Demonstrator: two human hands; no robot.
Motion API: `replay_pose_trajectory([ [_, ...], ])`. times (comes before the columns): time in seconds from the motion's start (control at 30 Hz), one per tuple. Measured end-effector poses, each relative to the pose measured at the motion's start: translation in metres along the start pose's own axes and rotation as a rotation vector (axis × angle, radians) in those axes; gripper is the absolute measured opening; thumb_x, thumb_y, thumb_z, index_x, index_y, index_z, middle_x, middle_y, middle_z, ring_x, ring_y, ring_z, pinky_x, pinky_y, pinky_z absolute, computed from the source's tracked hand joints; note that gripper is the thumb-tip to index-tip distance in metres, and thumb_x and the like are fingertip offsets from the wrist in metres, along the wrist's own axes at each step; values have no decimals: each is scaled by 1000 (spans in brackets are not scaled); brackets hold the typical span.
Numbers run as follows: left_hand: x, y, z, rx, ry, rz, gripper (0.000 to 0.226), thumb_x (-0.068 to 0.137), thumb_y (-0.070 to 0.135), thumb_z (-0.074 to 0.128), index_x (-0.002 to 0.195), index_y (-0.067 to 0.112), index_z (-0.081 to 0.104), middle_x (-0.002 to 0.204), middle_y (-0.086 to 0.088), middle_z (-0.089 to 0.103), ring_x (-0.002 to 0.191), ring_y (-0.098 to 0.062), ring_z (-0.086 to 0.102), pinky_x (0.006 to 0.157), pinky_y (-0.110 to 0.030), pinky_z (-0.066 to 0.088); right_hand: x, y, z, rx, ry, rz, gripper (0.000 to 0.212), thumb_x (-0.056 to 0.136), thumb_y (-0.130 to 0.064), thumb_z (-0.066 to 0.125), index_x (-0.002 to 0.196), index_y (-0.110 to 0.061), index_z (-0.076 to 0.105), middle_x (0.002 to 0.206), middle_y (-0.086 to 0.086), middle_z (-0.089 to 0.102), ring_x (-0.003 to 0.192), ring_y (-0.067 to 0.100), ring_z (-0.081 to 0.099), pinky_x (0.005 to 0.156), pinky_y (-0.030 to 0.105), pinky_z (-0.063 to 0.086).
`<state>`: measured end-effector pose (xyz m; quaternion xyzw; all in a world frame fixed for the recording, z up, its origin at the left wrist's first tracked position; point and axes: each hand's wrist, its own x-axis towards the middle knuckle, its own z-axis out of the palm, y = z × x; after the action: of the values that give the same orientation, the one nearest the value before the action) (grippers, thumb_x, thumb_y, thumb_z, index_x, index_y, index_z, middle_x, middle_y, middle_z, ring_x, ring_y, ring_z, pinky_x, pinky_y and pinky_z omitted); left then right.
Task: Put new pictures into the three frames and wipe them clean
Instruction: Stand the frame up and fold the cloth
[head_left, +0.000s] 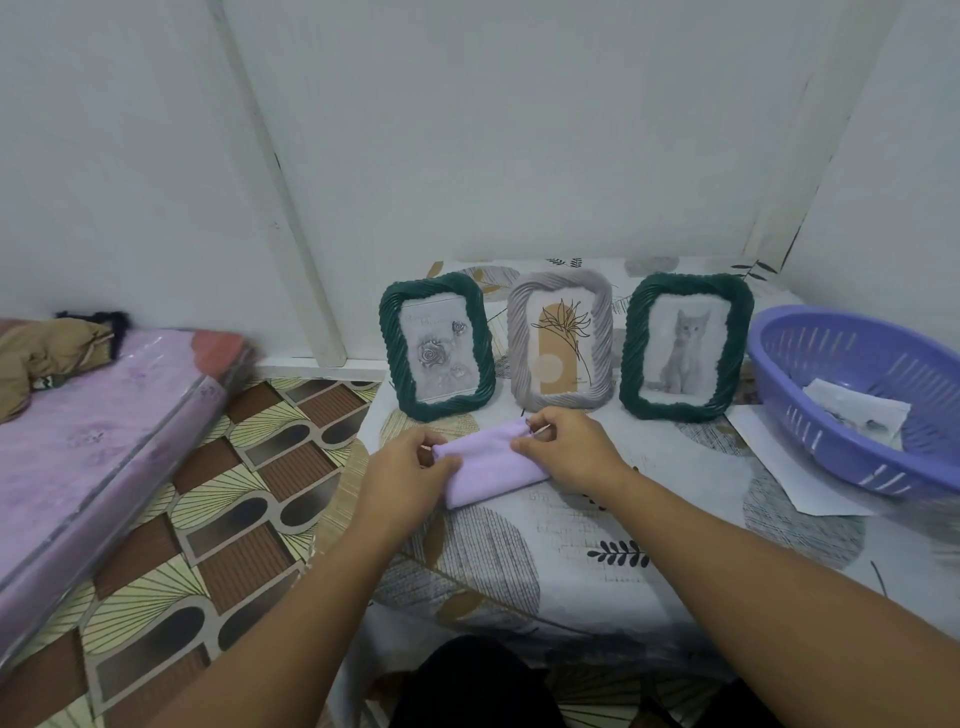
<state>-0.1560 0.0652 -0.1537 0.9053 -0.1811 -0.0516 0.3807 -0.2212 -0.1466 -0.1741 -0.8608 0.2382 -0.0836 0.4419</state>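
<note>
Three picture frames stand upright in a row at the back of the table. The left green frame (437, 345) shows a grey rose picture. In the middle grey frame (561, 345) is a line drawing of a plant, and the right green frame (687, 345) holds a cat picture. In front of them a folded lilac cloth (491, 467) lies on the tablecloth. My left hand (402, 475) grips the cloth's left end. My right hand (563, 447) pinches its upper right edge.
A purple plastic basket (857, 395) with paper in it sits at the right, over a white sheet (789, 467). The table (545, 545) has a leaf-patterned cover. At the left are a purple mattress (93, 447) and patterned floor.
</note>
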Motion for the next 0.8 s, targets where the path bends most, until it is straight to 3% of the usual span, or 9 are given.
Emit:
replay_pose_trajectory([
  [0.1, 4, -9, 6, 45, 3, 24, 12, 91, 36, 71, 99, 28, 69, 87, 10, 67, 82, -11, 62, 74, -35, 53, 2, -1, 1, -40, 2, 37, 25, 87, -40, 77, 104, -26, 66, 86, -11, 64, 82, 7, 59, 65, 26, 42],
  [0.2, 8, -14, 11, 108, 17, 75, 12, 92, 36, 68, 98, 26, 67, 92, 7, 64, 87, -16, 61, 74, -35, 51, 4, 0, 1, -54, 22, 65, 25, 86, -41, 77, 102, -25, 67, 90, -10, 65, 85, 10, 60, 65, 27, 42],
  [0.33, 15, -10, 10, 251, -53, 91, 39, 96, 37, 64, 132, 22, 61, 123, -2, 57, 107, -21, 60, 90, -35, 48, 5, -3, 3, -113, 46, 78, 22, 87, -42, 76, 98, -25, 68, 96, -10, 66, 92, 14, 61, 79, 34, 50],
  [0.37, 18, -8, 9, 303, -64, 99, 38, 97, 36, 63, 132, 20, 62, 125, -3, 58, 108, -22, 60, 92, -36, 48, 6, -4, 4, -128, 49, 80, 21, 87, -42, 76, 97, -25, 68, 96, -10, 66, 92, 15, 62, 82, 35, 51],
  [0.47, 25, -3, 8, 396, -76, 134, 22, 96, 33, 62, 108, 19, 73, 108, -2, 64, 98, -23, 61, 83, -36, 50, 5, -8, 5, -145, 50, 95, 19, 88, -41, 75, 94, -25, 67, 95, -10, 66, 94, 16, 62, 87, 39, 53],
  [0.67, 32, 2, 9, 418, -96, 105, 16, 93, 30, 65, 102, 18, 72, 99, -2, 65, 91, -22, 60, 74, -33, 46, 1, -15, 4, -188, -43, 111, 37, 84, -49, 76, 104, -20, 65, 103, -6, 65, 99, 18, 62, 92, 40, 52],
  [0.8, 34, 2, 7, 432, -135, 102, 11, 94, 27, 61, 96, 18, 67, 97, -4, 65, 92, -24, 60, 70, -31, 40, -1, -20, 1, -186, -128, 144, 33, 84, -34, 72, 107, -11, 66, 98, -2, 64, 90, 17, 61, 82, 34, 49],
])
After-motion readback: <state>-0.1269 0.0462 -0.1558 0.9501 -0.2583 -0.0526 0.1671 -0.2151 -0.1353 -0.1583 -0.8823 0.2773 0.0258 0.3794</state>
